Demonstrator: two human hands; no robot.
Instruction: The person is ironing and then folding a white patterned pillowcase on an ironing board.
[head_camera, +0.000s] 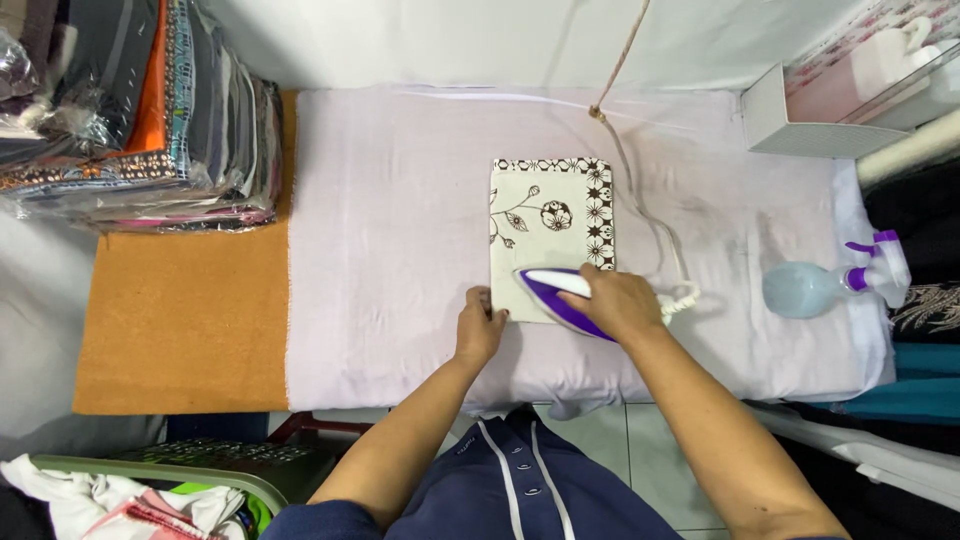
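My right hand (612, 300) grips the purple-white iron (557, 296) on the folded patterned cloth (550, 215), mid-board. My left hand (480, 325) lies flat, pinning the cloth's near-left corner. The cord (650, 215) trails just right; the spray bottle (815, 287) lies well apart; stacked fabrics (150, 110) sit far left.

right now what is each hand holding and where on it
The right hand grips the purple and white iron by its top handle. The left hand holds nothing; it presses flat on the lower left corner of the folded patterned cloth.
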